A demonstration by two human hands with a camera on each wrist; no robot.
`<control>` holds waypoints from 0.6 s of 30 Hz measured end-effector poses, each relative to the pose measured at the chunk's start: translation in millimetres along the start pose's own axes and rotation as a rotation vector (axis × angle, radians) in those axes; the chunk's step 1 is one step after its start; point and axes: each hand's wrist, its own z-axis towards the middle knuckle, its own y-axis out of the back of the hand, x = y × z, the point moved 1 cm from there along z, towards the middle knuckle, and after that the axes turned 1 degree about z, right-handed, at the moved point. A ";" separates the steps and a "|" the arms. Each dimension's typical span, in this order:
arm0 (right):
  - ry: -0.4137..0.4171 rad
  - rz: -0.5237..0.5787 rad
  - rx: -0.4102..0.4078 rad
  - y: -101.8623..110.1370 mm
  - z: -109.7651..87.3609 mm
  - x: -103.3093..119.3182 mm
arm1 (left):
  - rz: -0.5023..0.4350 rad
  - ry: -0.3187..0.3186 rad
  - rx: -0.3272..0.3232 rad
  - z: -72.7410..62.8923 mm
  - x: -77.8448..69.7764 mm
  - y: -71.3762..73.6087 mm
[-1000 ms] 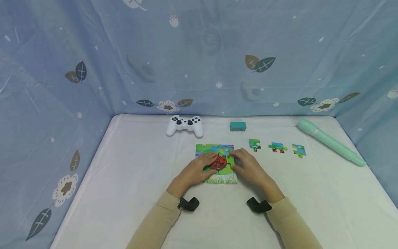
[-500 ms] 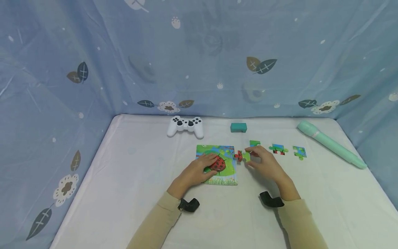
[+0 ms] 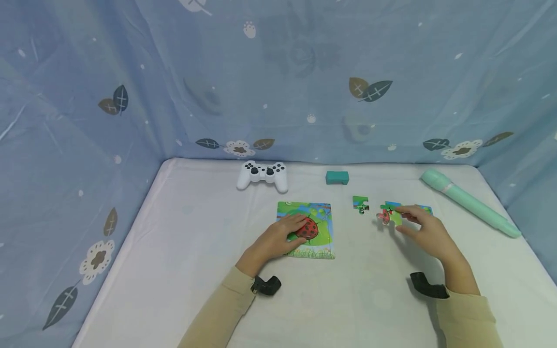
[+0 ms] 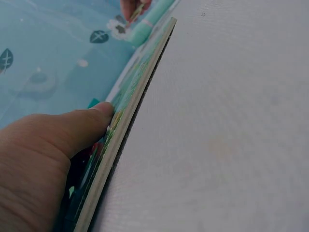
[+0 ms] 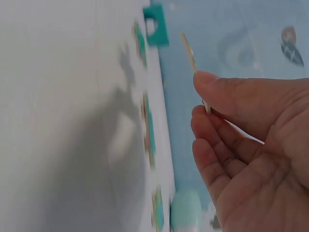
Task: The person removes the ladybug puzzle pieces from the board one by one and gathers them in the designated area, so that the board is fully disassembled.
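My left hand (image 3: 274, 238) rests on the left part of a square jigsaw puzzle (image 3: 324, 237) with a red ladybug picture, hiding some of it. In the left wrist view the thumb (image 4: 87, 125) lies over the puzzle's near edge. Between thumb and fingers, my right hand (image 3: 428, 237) pinches a red-and-green puzzle piece (image 3: 395, 218), held above the table to the right of the puzzle. The right wrist view shows that piece (image 5: 189, 50) edge-on, raised off the surface. Loose puzzle pieces lie beyond: one (image 3: 360, 203), a second (image 3: 393, 205) and a third (image 3: 425, 208), the last two partly covered.
At the back of the white table (image 3: 196, 241) lie a white game controller (image 3: 262, 177) and a small teal block (image 3: 337, 177). A mint-green tapered stick (image 3: 472, 204) lies slanted at the right. A blue patterned curtain (image 3: 278, 87) closes off the back and sides.
From the puzzle's right side, my right hand has taken the red-and-green piece out and carried it rightward, over the row of loose pieces. My left hand has stayed on the puzzle.
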 end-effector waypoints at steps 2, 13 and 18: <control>-0.023 -0.036 -0.007 7.6 -6.5 -8.2 | -0.001 -0.001 0.001 0.0 -0.2 0.2; -0.188 -0.091 -0.012 28.6 -39.0 -56.3 | -0.002 0.000 0.003 0.4 0.5 -0.4; -0.182 -0.043 -0.015 27.5 -47.3 -72.3 | -0.005 0.001 -0.001 0.4 1.3 -2.0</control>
